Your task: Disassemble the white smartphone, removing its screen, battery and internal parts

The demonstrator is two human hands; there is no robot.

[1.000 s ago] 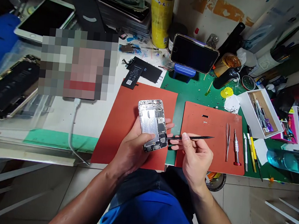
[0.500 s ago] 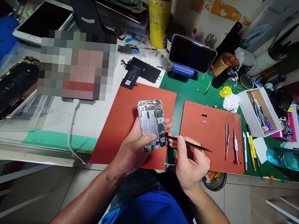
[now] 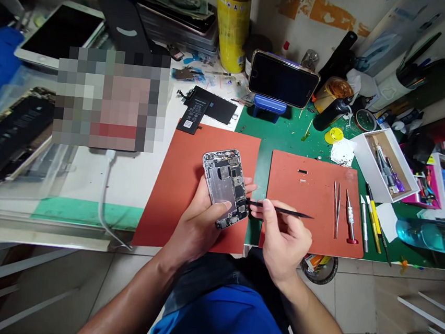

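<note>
Fingers (image 3: pixel 222 205) of the left hand (image 3: pixel 196 227) are clenching around an opened phone housing (image 3: pixel 223 180). From largest to smallest: the cluttered counter (image 3: pixel 135 174) is carrying a red silicone mat (image 3: pixel 177 183). The housing is being held face-up just above the mat's near right corner. The right hand (image 3: pixel 284 241) is pinching a black spudger (image 3: pixel 285 211) like a pen, with its tip touching the housing's lower right edge, by the circuit board. This is looking like prying at a small part. The next move is calling for light, steady leverage.
</note>
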